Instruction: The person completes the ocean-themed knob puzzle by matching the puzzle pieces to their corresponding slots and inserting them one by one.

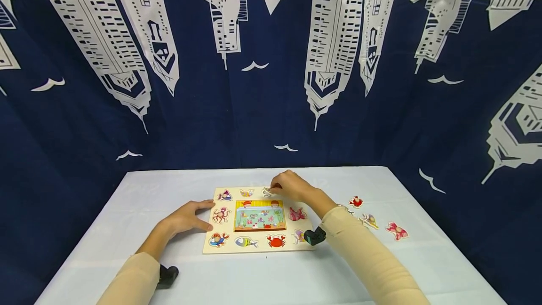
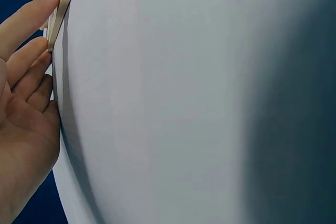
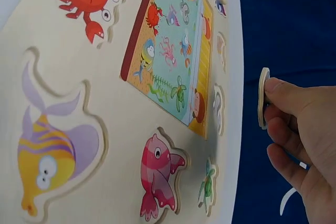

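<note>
Pc (image 3: 261, 99) is pinched by R hand (image 1: 292, 186) nr far-row slot (image 3: 218, 109), long axis approx parallel to far edge of board (image 1: 262, 247) in R wrist view; L edge is touched by L hand (image 1: 186, 216), fingers uncurled

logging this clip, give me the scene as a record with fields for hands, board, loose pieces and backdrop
left hand: touches left edge of board
right hand: pinches piece over board's far side, design unclear
board: on white table, tank picture in middle
loose: red piece, yellow piece, pink piece, right of board; another partly behind right sleeve
backdrop: navy and white
</note>
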Demonstrator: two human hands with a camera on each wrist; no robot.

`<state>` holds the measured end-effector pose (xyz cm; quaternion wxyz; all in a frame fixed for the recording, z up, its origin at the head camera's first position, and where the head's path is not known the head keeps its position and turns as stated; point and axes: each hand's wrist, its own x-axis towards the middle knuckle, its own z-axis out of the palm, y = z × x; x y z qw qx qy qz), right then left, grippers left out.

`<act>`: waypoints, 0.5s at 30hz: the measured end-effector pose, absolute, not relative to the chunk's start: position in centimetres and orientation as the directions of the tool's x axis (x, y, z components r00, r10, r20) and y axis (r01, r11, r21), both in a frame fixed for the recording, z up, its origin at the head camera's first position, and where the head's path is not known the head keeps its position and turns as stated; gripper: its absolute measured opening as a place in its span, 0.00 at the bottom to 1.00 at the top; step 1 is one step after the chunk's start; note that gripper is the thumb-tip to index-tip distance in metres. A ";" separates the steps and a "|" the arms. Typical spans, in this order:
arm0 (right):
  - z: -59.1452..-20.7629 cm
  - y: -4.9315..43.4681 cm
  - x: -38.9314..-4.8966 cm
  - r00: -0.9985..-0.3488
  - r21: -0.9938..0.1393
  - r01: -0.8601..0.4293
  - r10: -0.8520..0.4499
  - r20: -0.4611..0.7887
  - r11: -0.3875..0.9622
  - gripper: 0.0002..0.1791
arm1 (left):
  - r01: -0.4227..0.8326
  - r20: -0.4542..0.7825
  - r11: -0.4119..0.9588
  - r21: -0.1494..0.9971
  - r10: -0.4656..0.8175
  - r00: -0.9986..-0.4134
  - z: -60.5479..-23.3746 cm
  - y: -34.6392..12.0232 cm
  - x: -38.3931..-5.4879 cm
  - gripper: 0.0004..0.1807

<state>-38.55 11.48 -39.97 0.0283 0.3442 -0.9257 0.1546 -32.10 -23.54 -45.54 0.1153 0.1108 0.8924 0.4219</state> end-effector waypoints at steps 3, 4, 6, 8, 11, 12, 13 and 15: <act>-40.2 11.1 -38.7 -0.764 -0.257 -0.644 -0.627 0.155 0.721 0.05 | 0.107 -0.110 0.618 0.779 0.302 -0.947 -45.5 -23.5 -32.1 0.46; -40.2 11.0 -38.8 -0.765 -0.254 -0.642 -0.626 0.151 0.723 0.05 | 0.104 -0.112 0.616 0.781 0.302 -0.947 -45.5 -23.5 -32.2 0.46; -40.3 10.6 -38.8 -0.768 -0.244 -0.639 -0.624 0.143 0.730 0.05 | 0.101 -0.115 0.615 0.782 0.302 -0.946 -45.5 -23.5 -32.2 0.46; -40.3 10.2 -38.8 -0.772 -0.241 -0.633 -0.621 0.134 0.736 0.05 | 0.100 -0.115 0.614 0.783 0.300 -0.947 -45.5 -23.5 -32.2 0.46; -40.3 9.5 -38.8 -0.779 -0.242 -0.625 -0.614 0.128 0.742 0.06 | 0.105 -0.111 0.617 0.780 0.302 -0.947 -45.4 -23.6 -32.2 0.46; -40.3 9.2 -38.9 -0.781 -0.244 -0.623 -0.612 0.128 0.743 0.06 | 0.106 -0.110 0.615 0.781 0.303 -0.947 -45.4 -23.6 -32.2 0.46; -40.4 9.0 -38.9 -0.784 -0.244 -0.619 -0.608 0.128 0.747 0.06 | 0.104 -0.112 0.613 0.783 0.303 -0.946 -45.4 -23.6 -32.2 0.46; -40.4 8.5 -39.1 -0.788 -0.245 -0.614 -0.602 0.133 0.750 0.07 | 0.107 -0.113 0.612 0.783 0.310 -0.944 -45.5 -23.6 -32.2 0.46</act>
